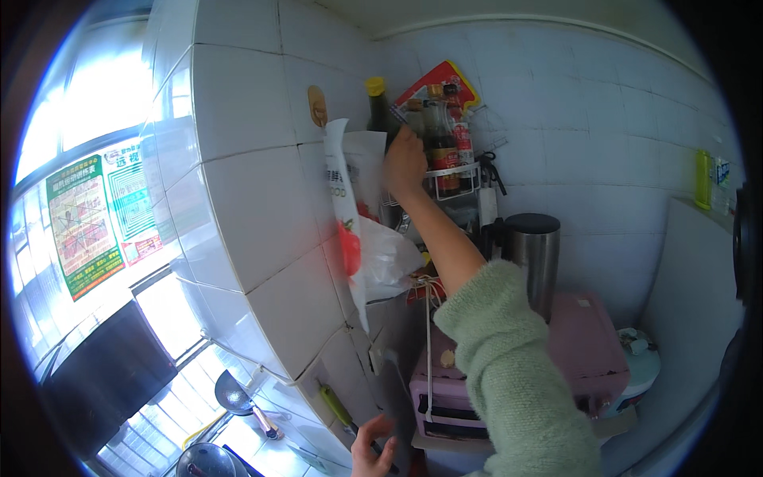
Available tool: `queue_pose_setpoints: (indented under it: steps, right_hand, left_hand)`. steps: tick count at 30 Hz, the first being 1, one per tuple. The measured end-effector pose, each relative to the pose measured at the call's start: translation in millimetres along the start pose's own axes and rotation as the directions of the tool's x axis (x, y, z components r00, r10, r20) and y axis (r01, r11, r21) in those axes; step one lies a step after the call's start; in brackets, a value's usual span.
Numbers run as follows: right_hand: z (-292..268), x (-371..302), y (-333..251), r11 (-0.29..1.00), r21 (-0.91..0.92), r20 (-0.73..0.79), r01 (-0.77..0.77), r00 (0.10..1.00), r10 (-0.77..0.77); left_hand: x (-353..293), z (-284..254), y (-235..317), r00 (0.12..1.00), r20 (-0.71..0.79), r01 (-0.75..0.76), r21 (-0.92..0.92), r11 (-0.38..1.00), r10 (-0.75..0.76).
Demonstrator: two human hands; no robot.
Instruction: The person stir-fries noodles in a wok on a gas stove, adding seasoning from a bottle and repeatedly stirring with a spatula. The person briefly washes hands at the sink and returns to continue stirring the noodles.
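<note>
The right hand (407,163) reaches up with its fingers curled in against the side of one dark green glass bottle (378,110), whose yellow cap stands above and to the left of the knuckles. The hand and a white plastic bag (389,262) hide the contact, so how firmly it grips cannot be told. The left hand (372,447) is low at the picture's edge, fingers loosely bent, near one green-handled tool (337,404); whether it holds anything cannot be told.

The bag hangs just left of the right wrist, with dark printed lettering and a red picture on its face. Just right of the hand, at least three more bottles (439,135) stand in one white wire rack (457,169); red labels show on them, their print too small to read. One red-and-yellow packet (433,75) leans behind.

Below, beside the green sleeve (509,374), are one steel canister (534,258) with a black lid and one pink box-shaped appliance (588,342). Farther right stand one yellow-green bottle (703,179) and one clear bottle (721,184). At far left, two posters, one green-bordered (83,226) and one pale blue (137,203), carry dense print.
</note>
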State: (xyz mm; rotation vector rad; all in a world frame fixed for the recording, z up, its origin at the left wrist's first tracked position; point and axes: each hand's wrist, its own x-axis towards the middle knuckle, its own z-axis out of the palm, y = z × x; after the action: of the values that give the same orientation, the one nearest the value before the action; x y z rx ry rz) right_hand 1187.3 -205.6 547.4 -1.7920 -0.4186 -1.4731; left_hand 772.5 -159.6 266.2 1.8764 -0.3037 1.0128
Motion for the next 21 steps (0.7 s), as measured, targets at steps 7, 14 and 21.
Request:
queue_pose_setpoints:
  steps: [7,14,21]
  right_hand:
    - [28,4,16,0.961,-0.247,-0.040,0.124,0.990,-0.138]
    - [-1,-36,38,0.982,0.139,-0.125,0.130,0.986,-0.113]
    - [-70,-165,51,0.759,0.558,0.324,-0.336,0.930,0.174]
  left_hand:
    - [-13,36,-56,0.971,-0.068,0.223,-0.081,0.972,-0.229]
    - [-62,87,-127,0.883,-0.016,0.449,-0.265,0.853,-0.470]
    - [-141,163,-118,0.817,0.177,0.573,-0.367,0.733,-0.549]
